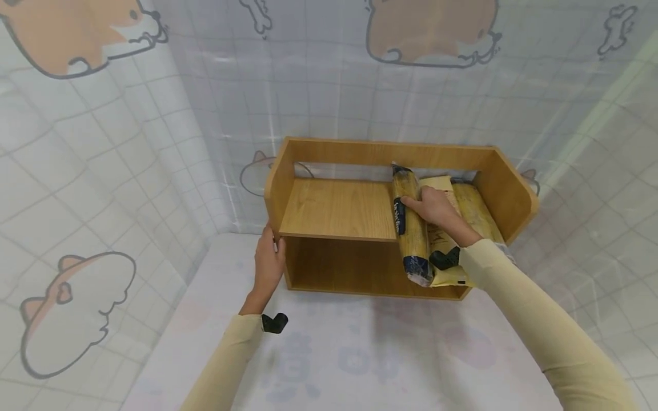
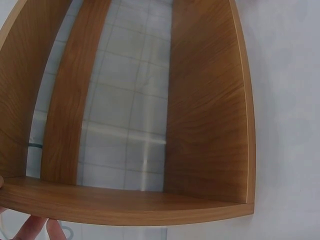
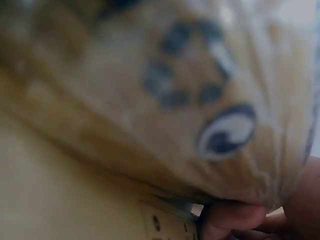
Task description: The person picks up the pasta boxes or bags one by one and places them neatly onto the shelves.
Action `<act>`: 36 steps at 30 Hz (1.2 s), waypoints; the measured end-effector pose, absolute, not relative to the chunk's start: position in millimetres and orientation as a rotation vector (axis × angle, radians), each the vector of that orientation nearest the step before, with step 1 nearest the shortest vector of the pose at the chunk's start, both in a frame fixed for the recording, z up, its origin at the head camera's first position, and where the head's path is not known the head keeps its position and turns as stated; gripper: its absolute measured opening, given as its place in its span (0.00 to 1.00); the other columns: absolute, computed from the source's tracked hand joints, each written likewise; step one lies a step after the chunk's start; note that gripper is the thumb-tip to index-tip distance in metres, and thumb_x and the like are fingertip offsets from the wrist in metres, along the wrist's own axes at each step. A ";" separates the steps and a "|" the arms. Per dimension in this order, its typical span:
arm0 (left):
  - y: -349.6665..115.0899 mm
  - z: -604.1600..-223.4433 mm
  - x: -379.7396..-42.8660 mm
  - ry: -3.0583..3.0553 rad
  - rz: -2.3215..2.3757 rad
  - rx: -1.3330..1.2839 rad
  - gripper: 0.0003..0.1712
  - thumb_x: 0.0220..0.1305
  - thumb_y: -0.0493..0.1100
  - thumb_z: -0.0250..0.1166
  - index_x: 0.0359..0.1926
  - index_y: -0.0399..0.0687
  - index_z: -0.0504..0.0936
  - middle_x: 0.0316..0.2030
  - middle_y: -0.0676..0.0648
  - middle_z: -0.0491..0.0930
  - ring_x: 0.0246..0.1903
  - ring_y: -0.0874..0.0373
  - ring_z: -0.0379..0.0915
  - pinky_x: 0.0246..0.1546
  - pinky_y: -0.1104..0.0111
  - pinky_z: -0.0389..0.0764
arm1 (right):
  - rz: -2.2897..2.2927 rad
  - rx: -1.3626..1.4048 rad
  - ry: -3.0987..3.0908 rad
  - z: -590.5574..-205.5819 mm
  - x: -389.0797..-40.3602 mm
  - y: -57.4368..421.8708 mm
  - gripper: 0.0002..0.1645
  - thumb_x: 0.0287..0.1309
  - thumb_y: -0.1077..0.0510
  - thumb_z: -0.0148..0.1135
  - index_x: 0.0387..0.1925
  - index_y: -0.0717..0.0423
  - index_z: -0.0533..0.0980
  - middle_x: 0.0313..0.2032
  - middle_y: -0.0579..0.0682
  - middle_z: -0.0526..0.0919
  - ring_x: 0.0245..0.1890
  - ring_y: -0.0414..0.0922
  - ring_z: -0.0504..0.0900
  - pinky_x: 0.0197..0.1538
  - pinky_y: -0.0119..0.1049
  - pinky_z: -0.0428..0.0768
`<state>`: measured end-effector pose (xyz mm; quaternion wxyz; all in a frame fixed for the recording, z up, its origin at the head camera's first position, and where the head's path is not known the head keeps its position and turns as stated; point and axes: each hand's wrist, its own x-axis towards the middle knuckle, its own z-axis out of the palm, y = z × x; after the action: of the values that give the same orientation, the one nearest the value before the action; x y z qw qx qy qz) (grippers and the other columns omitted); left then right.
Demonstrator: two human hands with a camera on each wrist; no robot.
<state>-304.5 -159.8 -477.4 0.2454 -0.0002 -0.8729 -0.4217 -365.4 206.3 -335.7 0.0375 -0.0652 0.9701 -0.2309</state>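
A light-wood two-tier shelf (image 1: 334, 208) stands before me. At its left end, my left hand (image 1: 268, 260) grips the side panel. The left wrist view shows fingertips (image 2: 31, 227) below that panel (image 2: 135, 205) and the thumb at its upper edge. My right hand (image 1: 437, 205) holds a long clear-wrapped pack of yellow noodles (image 1: 413, 242) with dark blue ends. This pack slants over the shelf's front edge. Right beside it lies a cream packet (image 1: 452, 278), partly under my hand and wrist. Another yellow pack (image 1: 472, 205) lies against the right side panel.
The lower compartment (image 1: 339, 265) opens toward me, under the top board. Below it spreads a white printed cloth (image 1: 329, 354). Tile-patterned sheeting with cartoon dogs (image 1: 432, 34) hangs behind and at both sides. A dark wrist camera (image 1: 275, 323) sits on the left sleeve.
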 end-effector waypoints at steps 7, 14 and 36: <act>-160.0 -476.8 -305.0 -2.394 -1.173 -0.004 0.30 0.76 0.35 0.51 0.76 0.34 0.61 0.63 0.30 0.76 0.60 0.37 0.75 0.59 0.45 0.78 | -0.724 -0.185 2.969 -336.6 -364.2 203.4 0.31 0.74 0.40 0.51 0.17 0.51 0.62 0.11 0.42 0.59 0.13 0.39 0.60 0.23 0.34 0.65; -159.5 -475.4 -305.0 -2.407 -1.175 -0.006 0.31 0.77 0.36 0.50 0.77 0.35 0.59 0.65 0.31 0.74 0.63 0.37 0.74 0.62 0.44 0.78 | -0.736 -0.157 2.928 -333.3 -356.4 198.8 0.31 0.74 0.40 0.51 0.15 0.50 0.63 0.09 0.41 0.62 0.12 0.39 0.66 0.21 0.34 0.70; -161.0 -476.0 -303.8 -2.415 -1.112 0.000 0.31 0.77 0.36 0.52 0.77 0.35 0.59 0.60 0.31 0.78 0.55 0.38 0.80 0.54 0.47 0.81 | -0.926 -0.171 2.770 -331.6 -333.3 201.6 0.54 0.75 0.37 0.49 0.80 0.69 0.41 0.72 0.72 0.66 0.65 0.64 0.75 0.61 0.57 0.79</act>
<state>-303.8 -161.0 -476.0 0.2392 -0.0002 -0.8820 -0.4060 -333.3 201.6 -331.6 0.1077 -0.0579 0.9413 -0.3145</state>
